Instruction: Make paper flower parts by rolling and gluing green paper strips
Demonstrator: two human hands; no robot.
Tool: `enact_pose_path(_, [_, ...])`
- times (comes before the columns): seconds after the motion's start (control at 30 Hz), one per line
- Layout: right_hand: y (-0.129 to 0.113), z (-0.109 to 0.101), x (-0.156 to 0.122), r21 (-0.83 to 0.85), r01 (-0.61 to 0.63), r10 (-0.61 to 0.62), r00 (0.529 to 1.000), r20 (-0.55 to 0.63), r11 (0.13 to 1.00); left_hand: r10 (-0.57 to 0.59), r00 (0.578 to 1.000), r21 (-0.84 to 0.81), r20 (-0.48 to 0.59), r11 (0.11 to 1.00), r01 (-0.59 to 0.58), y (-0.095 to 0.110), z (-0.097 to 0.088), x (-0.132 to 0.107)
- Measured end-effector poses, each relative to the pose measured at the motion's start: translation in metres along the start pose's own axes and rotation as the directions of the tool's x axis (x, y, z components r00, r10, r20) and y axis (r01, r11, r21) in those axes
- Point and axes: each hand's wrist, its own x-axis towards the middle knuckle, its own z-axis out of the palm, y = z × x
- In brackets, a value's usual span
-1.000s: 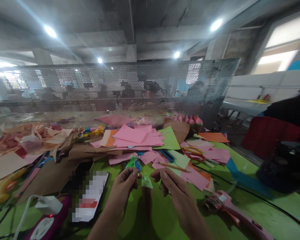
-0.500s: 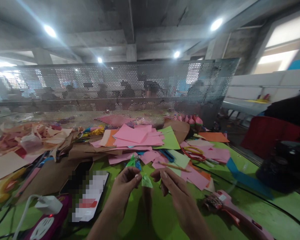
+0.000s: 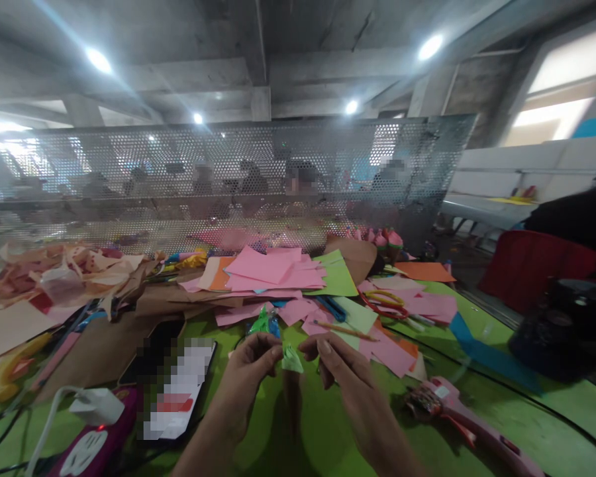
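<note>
A small piece of folded light green paper (image 3: 292,360) is held up over the green table (image 3: 263,437). The thumb and fingertips of my left hand (image 3: 256,358) pinch its left edge. On the other side, my right hand (image 3: 338,363) hovers close to the paper with a small gap between. Its fingers are bent together in a pinch, and whatever may be between them is hidden. Just behind my left hand lies a bright green crumpled piece (image 3: 261,321).
Pink paper sheets (image 3: 263,266) pile up ahead, before a perforated metal screen (image 3: 218,172). A pencil (image 3: 347,330) and scissors (image 3: 385,301) lie beyond my right hand. A pink glue gun (image 3: 469,417) is at right, a phone (image 3: 181,391) at left. A person in dark clothing is far right.
The green paper has tilted slightly, and my left fingertips have shifted a little right against it. My right hand is almost unmoved.
</note>
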Motion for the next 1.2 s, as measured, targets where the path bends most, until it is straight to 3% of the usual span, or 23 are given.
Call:
enact_pose_path(0.37, [0.006, 0.002, 0.003, -0.019, 0.002, -0.001, 0.999, 0.04, 1.0, -0.087, 0.995, -0.072, 0.043, 0.993, 0.09, 0.003, 0.002, -0.002])
enact_pose_path(0.57, [0.016, 0.003, 0.004, -0.276, 0.157, -0.152, 0.988, 0.038, 0.948, -0.042, 0.993, -0.101, 0.113, 0.993, 0.053, 0.001, 0.003, -0.002])
enact_pose_path(0.67, [0.017, 0.006, 0.003, -0.295, 0.227, -0.206, 0.973, 0.1, 0.928, -0.034, 0.988, -0.111, 0.148, 0.993, 0.051, 0.001, 0.005, -0.005])
enact_pose_path(0.9, [0.015, 0.011, 0.0, -0.287, 0.234, -0.192, 0.967, 0.166, 0.929, -0.079, 0.969, -0.07, 0.233, 0.993, 0.098, -0.003, 0.007, -0.008])
enact_pose_path(1.0, [0.015, 0.009, 0.001, -0.311, 0.258, -0.22, 0.963, 0.154, 0.915, -0.065, 0.978, 0.027, 0.196, 0.998, 0.06, 0.0, 0.003, -0.004])
enact_pose_path(1.1, [0.015, 0.005, 0.003, -0.354, 0.282, -0.255, 0.959, 0.122, 0.892, 0.025, 0.996, 0.29, 0.085, 0.956, -0.049, 0.007, -0.003, 0.0])
enact_pose_path(1.2, [0.013, 0.001, 0.005, -0.366, 0.249, -0.235, 0.968, 0.084, 0.897, 0.171, 0.985, 0.652, 0.019, 0.745, -0.142, 0.012, -0.006, -0.002])
